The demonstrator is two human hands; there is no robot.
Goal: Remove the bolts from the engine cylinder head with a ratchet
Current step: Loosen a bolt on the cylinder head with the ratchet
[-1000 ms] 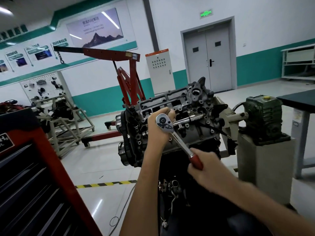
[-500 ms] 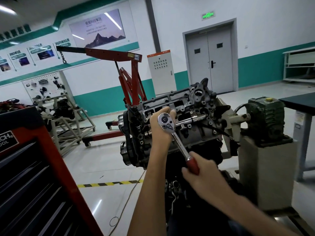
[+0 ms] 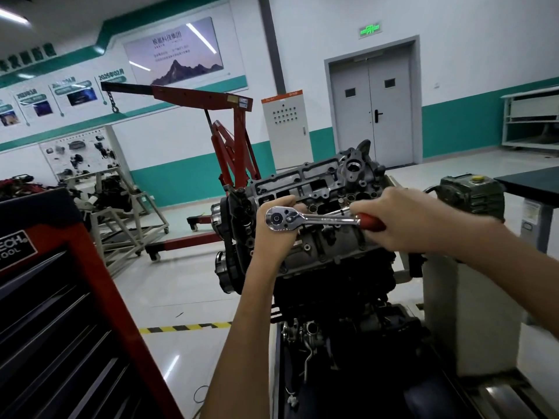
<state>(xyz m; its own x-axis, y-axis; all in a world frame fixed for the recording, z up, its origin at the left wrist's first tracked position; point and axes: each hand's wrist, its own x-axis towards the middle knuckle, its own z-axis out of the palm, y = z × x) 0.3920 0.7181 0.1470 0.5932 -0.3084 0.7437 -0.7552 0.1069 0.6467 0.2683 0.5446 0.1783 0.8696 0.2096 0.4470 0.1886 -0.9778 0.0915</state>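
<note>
The grey engine cylinder head (image 3: 305, 179) sits tilted on a stand in the middle of the view. A chrome ratchet (image 3: 311, 219) with a red grip lies nearly level across its face. My left hand (image 3: 276, 237) wraps behind the ratchet's round head and steadies it against the engine. My right hand (image 3: 402, 219) grips the red handle at the right end. A second chrome bar (image 3: 338, 211) shows just behind the ratchet shaft. The bolt and socket under the ratchet head are hidden by my left hand.
A red and black tool cabinet (image 3: 60, 313) stands close at the left. A red engine hoist (image 3: 230, 146) is behind the engine. A green gearbox (image 3: 472, 192) on a grey pedestal (image 3: 453, 313) stands right of the engine, with a dark table (image 3: 532, 179) beyond.
My right hand has swung the ratchet handle up and to the right, from pointing down-right to nearly level. My left hand stays on the ratchet head.
</note>
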